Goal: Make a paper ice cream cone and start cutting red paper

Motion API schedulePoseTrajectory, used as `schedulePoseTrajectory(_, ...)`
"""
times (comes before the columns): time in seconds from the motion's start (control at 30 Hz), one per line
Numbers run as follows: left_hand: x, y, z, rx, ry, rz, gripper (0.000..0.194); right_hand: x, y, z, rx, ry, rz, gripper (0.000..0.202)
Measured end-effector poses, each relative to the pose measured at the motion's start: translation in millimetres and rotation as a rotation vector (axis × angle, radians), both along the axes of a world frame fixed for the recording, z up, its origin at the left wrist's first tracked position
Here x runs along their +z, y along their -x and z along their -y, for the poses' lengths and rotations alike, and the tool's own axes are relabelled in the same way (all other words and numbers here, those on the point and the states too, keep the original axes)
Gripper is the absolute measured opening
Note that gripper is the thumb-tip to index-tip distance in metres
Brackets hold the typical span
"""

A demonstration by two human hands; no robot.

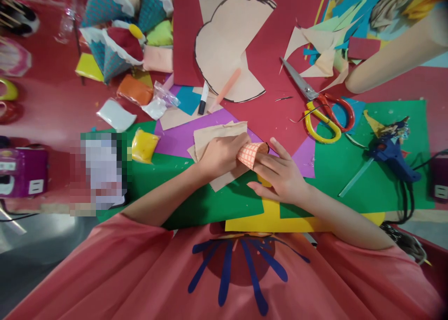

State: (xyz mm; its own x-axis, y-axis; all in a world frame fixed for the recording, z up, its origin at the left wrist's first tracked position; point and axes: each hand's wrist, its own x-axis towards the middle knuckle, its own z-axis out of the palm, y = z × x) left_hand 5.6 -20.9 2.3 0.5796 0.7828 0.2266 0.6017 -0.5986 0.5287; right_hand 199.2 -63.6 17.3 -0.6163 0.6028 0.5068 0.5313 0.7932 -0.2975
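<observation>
My left hand point(224, 156) is closed around a small paper cone point(249, 155) with an orange grid pattern, its wide mouth turned to the right. At that mouth is my right hand point(282, 173), fingers stretched and spread; some fingertips touch the rim or reach inside, I cannot tell which. Under the hands lie beige paper pieces point(224, 133) and purple paper point(175, 140) on a green sheet point(196, 203). Beyond them, a cream paper shape point(220, 40) with a black outline rests on red card, with an orange pen point(229, 84) across it.
Scissors point(311, 96) with red and yellow handles lie right of centre. A blue glue gun point(392, 152) sits at the right, below paper scraps point(325, 42) and a pale cylinder point(395, 54). Leftward are patterned cones point(117, 49), clay packets point(135, 90) and a blurred-out rectangular object point(103, 170).
</observation>
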Motion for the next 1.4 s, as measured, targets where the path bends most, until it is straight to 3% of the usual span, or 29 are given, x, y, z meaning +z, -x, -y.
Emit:
schedulePoseTrajectory(0.23, 0.1, -1.9, 3.7, -0.055, -0.137, -0.056, 0.016, -4.0, 2.2, -0.6, 0.057, 0.206, 0.035, 0.04)
schedulePoseTrajectory(0.53, -1.0, 0.5, 3.8, 0.033, -0.031, -0.108, 0.017, -5.0, 1.6, 1.7, -0.023, 0.102, 0.079, 0.04)
schedulePoseTrajectory(0.8, 3.8, -3.1, 7.0, -0.032, -0.05, -0.216, 0.018, -7.4, 1.2, -0.9, 0.075, 0.267, 0.038, 0.045)
schedulePoseTrajectory(0.9, 6.0, -5.2, 8.9, -0.032, -0.036, -0.215, 0.016, -9.6, 0.8, -3.3, 0.026, 0.283, -0.078, 0.033)
schedulePoseTrajectory(0.97, 6.9, -4.4, 8.3, 0.017, 0.024, -0.149, 0.024, -8.0, -1.6, -6.7, -0.036, 0.314, -0.198, 0.026)
schedulePoseTrajectory(1.07, 8.5, 1.0, 3.2, 0.069, 0.198, 0.112, 0.048, -3.4, -8.5, -14.1, -0.146, 0.463, -0.399, 0.024)
schedulePoseTrajectory(1.2, 10.0, 7.3, -4.9, 0.116, 0.351, 0.417, 0.034, -7.0, -17.5, -22.6, -0.271, 0.639, -0.619, 0.024)
schedulePoseTrajectory(1.4, 5.2, 4.5, -3.9, 0.18, 0.316, 0.523, 0.021, -22.3, -21.0, -22.6, -0.255, 0.689, -0.689, 0.021)
